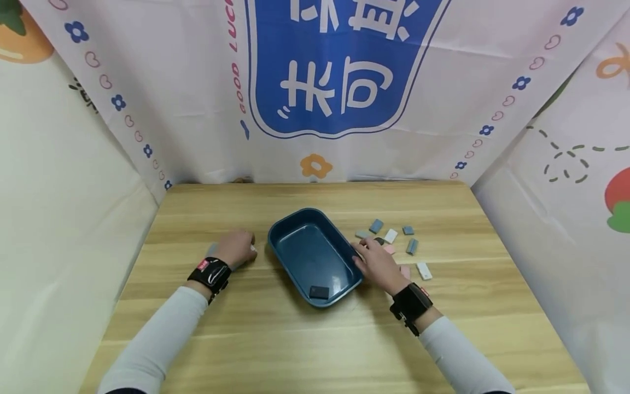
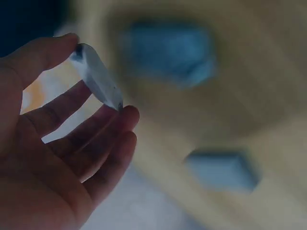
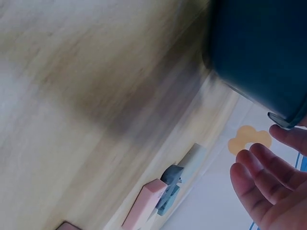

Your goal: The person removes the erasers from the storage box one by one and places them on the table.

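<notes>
My left hand point(image 1: 236, 249) holds a small white block point(image 2: 98, 79) pinched between thumb and fingertips, left of the tray. Below it on the table, blurred in the left wrist view, lie a blue block point(image 2: 170, 52) and a grey-blue one point(image 2: 223, 170). The dark blue plastic tray point(image 1: 310, 246) stands at an angle mid-table, with a black block point(image 1: 319, 292) inside at its near end. At the tray's right side, my right hand point(image 1: 379, 265) grips the rim, thumb over the edge and forefinger against the outside; its other fingers are loosely bent.
Right of the tray lie several small loose blocks, among them a pink block point(image 1: 405, 272), a white block point(image 1: 424, 271) and a blue block point(image 1: 376, 226). The wooden table point(image 1: 305, 350) ends at a printed cloth point(image 1: 206, 109) behind, with more cloth on both sides.
</notes>
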Available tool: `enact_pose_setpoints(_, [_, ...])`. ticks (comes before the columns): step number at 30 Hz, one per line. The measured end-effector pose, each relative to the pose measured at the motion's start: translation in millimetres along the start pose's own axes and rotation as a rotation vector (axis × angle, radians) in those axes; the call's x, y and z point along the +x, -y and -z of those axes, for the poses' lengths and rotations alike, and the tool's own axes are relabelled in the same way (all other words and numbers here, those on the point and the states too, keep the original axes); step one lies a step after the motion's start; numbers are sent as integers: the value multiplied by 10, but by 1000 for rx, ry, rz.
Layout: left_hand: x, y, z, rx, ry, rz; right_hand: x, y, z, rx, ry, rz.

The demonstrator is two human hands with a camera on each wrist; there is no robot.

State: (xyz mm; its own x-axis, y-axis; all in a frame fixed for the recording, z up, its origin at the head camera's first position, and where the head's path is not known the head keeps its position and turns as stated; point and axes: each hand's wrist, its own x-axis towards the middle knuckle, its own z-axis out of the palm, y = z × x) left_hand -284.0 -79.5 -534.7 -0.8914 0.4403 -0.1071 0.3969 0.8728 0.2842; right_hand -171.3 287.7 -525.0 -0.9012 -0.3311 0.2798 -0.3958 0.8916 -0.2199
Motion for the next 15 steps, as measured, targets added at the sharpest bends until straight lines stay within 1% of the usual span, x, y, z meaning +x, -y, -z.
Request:
enact_pose_setpoints(1, [11, 28, -77, 11, -8, 5, 4, -3, 2, 2, 5, 2])
enact_pose_setpoints(3, [26, 52, -166, 25, -21, 9, 15, -9, 2, 6, 4, 13])
enact_pose_setpoints(4, [42, 68, -192, 27, -28, 5, 21, -13, 4, 6, 0, 18])
enact_pose_setpoints(6, [71, 46, -160, 18, -19, 7, 29, -17, 19, 7, -12, 27])
enact_pose_setpoints(8, [95, -24, -69, 14, -11, 3, 30, -26, 33, 5, -24, 28])
enact_pose_setpoints(10, [108, -139, 63, 16, -22, 4, 23, -36, 46, -3, -27, 24])
enact_pose_setpoints(13, [106, -409, 317, 17, -54, -2, 11, -50, 59, -9, -14, 8])
enact_pose_setpoints(15, [114, -630, 437, 31, -84, -37, 8, -56, 62, -6, -7, 0])
